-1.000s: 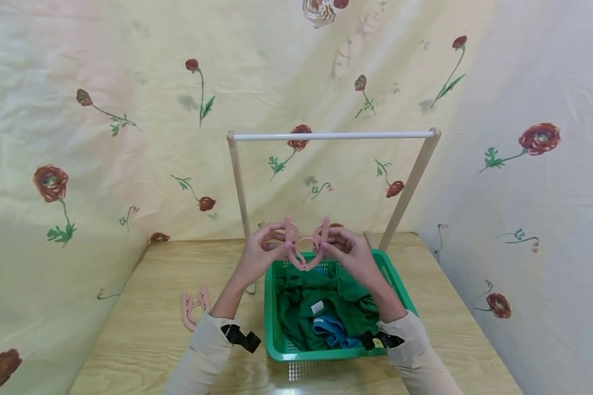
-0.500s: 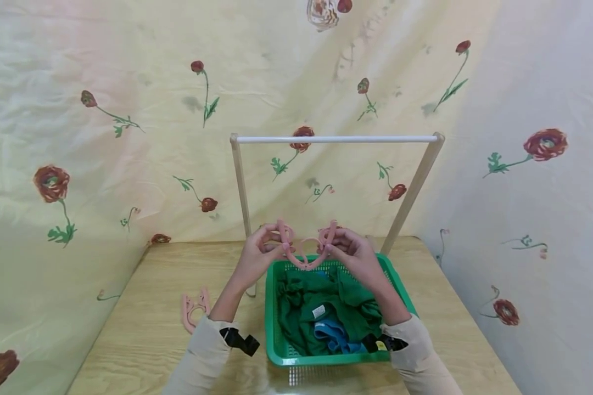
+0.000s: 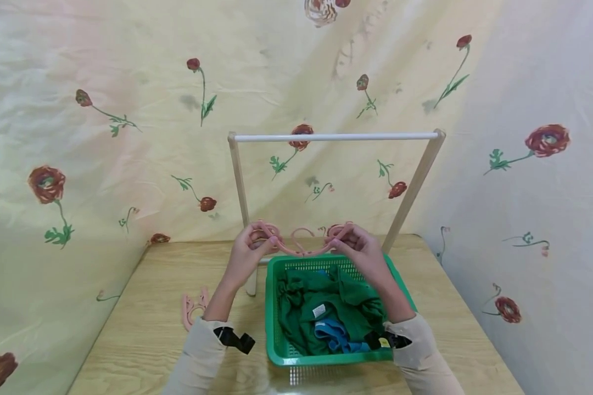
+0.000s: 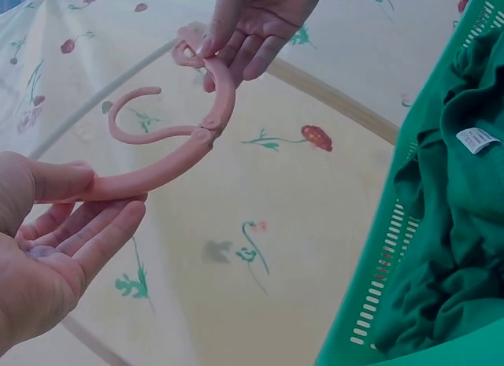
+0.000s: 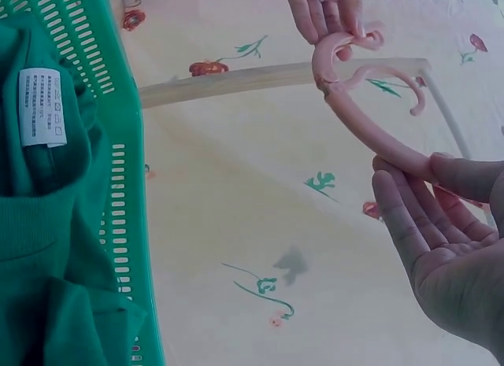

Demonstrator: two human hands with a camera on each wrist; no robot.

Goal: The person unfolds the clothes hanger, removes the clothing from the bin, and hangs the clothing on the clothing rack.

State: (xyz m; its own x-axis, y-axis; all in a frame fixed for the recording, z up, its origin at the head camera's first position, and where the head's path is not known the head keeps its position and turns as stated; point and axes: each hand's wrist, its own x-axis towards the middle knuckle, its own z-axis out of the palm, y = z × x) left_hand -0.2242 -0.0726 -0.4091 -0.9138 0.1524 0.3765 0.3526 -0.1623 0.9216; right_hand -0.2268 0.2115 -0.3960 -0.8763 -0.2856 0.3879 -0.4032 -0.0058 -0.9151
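A pink folding clothes hanger [image 3: 303, 253] is held up above the far rim of the green basket, its two arms spread into a shallow curve with the hook standing up in the middle. My left hand [image 3: 247, 252] pinches one arm between thumb and fingers. The other arm is pinched by my right hand [image 3: 362, 251] in the same way. In the left wrist view the hanger [image 4: 169, 165] shows its hinge and curled hook. The right wrist view shows the thumb of my right hand [image 5: 465, 264] pressed on top of the hanger [image 5: 378, 134].
A green basket [image 3: 270, 329] holds green clothes [image 3: 303, 299] with a white label and a blue garment [image 3: 333, 334]. Behind it stands a wooden rack with a white bar [image 3: 336, 136]. A second pink hanger [image 3: 192, 310], folded, lies on the wooden table [image 3: 143, 329] at left.
My hands have moved apart, and the hanger's arms have swung outward from a folded, narrow V to a wide, shallow curve. The basket and the second hanger have stayed in place.
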